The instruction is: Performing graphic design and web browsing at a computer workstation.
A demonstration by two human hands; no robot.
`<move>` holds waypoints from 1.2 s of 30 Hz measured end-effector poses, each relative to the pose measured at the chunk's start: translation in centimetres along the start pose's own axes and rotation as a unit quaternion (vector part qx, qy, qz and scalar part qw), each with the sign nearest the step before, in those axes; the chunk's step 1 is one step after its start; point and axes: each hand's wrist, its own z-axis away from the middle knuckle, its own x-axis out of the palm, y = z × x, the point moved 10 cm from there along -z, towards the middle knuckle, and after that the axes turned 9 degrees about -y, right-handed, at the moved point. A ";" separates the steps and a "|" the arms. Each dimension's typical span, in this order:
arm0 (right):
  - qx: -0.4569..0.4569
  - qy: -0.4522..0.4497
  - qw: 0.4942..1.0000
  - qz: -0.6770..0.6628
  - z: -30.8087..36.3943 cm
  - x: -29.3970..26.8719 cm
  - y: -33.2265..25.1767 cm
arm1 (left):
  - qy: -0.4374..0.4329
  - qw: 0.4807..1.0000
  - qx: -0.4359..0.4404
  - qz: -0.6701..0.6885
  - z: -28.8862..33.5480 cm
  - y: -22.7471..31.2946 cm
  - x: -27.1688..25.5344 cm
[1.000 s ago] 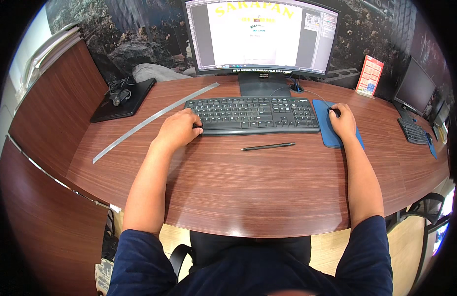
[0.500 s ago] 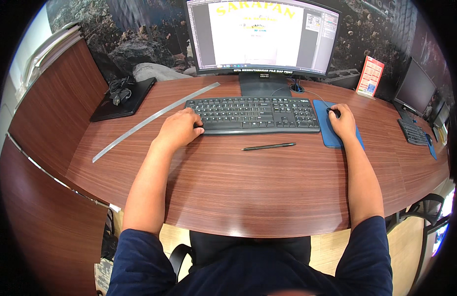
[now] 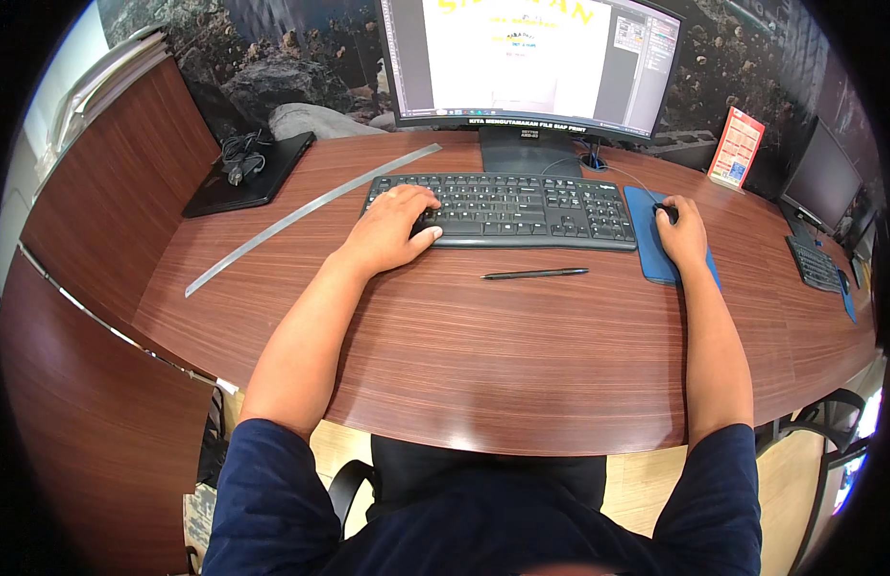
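My left hand [image 3: 385,230] rests over the left end of a black keyboard [image 3: 507,208], its fingers stretched onto the keys and its thumb spread along the front edge. On the right, my right hand [image 3: 688,236] is curled over a black computer mouse [image 3: 668,213], which my fingers partly hide. Beneath it lies a blue mouse pad [image 3: 656,261]. A dark pen [image 3: 534,275] lies crosswise in front of the keyboard, touched by neither hand. Behind the keyboard stands a monitor [image 3: 531,62] with a colourful layout on a white page.
A long metal ruler [image 3: 312,205] lies slanted at the left, near a flat black device [image 3: 277,178] with a coiled cable [image 3: 243,159] on it. A wooden partition [image 3: 109,182] bounds the left side. Far right are an orange-and-white card [image 3: 737,149], a second monitor [image 3: 821,180] and keyboard [image 3: 812,264].
My left hand has moved right, farther onto the keys, and its fingers have stretched out. My right hand stays on the mouse. The whole view has shifted slightly.
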 end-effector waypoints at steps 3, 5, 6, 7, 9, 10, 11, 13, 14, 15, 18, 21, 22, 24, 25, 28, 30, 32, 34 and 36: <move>0.013 -0.009 1.000 0.004 0.0 0.2 0.2 | 0.024 0.998 0.051 -0.018 -0.4 0.9 0.3; 0.016 -0.009 1.000 0.006 -0.1 0.1 0.4 | 0.040 0.997 0.058 -0.020 -0.6 1.5 0.1; 0.017 -0.010 1.000 0.008 -0.1 0.0 0.4 | 0.040 0.997 0.059 -0.021 -0.6 1.8 0.1; 0.018 -0.010 1.000 0.009 -0.1 -0.1 0.3 | 0.033 0.998 0.038 -0.032 -0.6 1.6 0.2; 0.019 -0.008 1.000 0.006 0.0 -0.1 0.2 | 0.026 0.999 0.018 -0.044 -0.7 1.6 0.3; 0.018 -0.007 1.000 0.003 0.0 0.0 0.1 | 0.026 0.999 0.003 -0.030 -0.8 1.3 0.4; 0.018 -0.005 1.000 0.001 0.0 0.1 0.2 | 0.026 0.999 -0.011 -0.016 -0.9 1.0 0.4; 0.023 -0.008 1.000 -0.005 0.1 0.2 0.4 | 0.067 0.997 -0.003 -0.046 -0.4 1.3 -0.8; 0.022 -0.004 1.000 -0.006 0.0 0.2 0.5 | 0.105 0.992 0.002 -0.073 0.0 1.5 -1.8; 0.017 -0.001 1.000 -0.006 0.1 0.1 0.4 | 0.131 0.987 -0.008 -0.096 0.4 1.3 -2.8; 0.013 0.001 1.000 -0.005 0.2 -0.1 0.4 | 0.031 0.979 -0.188 -0.067 1.7 -3.7 -3.1; 0.014 0.001 1.000 -0.003 0.4 -0.5 -0.1 | -0.021 0.966 -0.256 -0.015 3.8 -7.6 -3.1; 0.016 0.003 1.000 -0.001 0.4 -0.6 -0.1 | -0.047 0.956 -0.288 0.012 4.2 -8.5 -2.5; 0.012 0.002 1.000 0.001 0.4 -0.5 -0.1 | -0.063 0.946 -0.315 0.053 4.7 -10.4 -1.9; 0.008 0.002 1.000 0.002 0.3 -0.3 -0.2 | -0.042 0.951 -0.292 0.087 5.0 -11.3 -1.7; 0.001 -0.012 1.000 0.004 0.1 0.2 0.6 | -0.040 0.952 -0.273 0.131 4.5 -11.3 -1.3; -0.014 -0.004 1.000 0.005 -0.3 0.4 0.5 | -0.055 0.945 -0.291 0.136 5.1 -12.0 -1.0; -0.017 -0.004 1.000 0.008 -0.5 0.8 -0.9 | -0.038 0.955 -0.261 0.133 6.5 -14.3 -0.9; -0.008 0.001 0.999 0.032 -0.2 -0.1 0.3 | -0.055 0.951 -0.258 0.160 5.1 -12.4 -0.6; -0.013 -0.002 0.999 0.030 -0.3 0.0 1.0 | -0.061 0.952 -0.211 0.212 3.7 -10.4 -0.4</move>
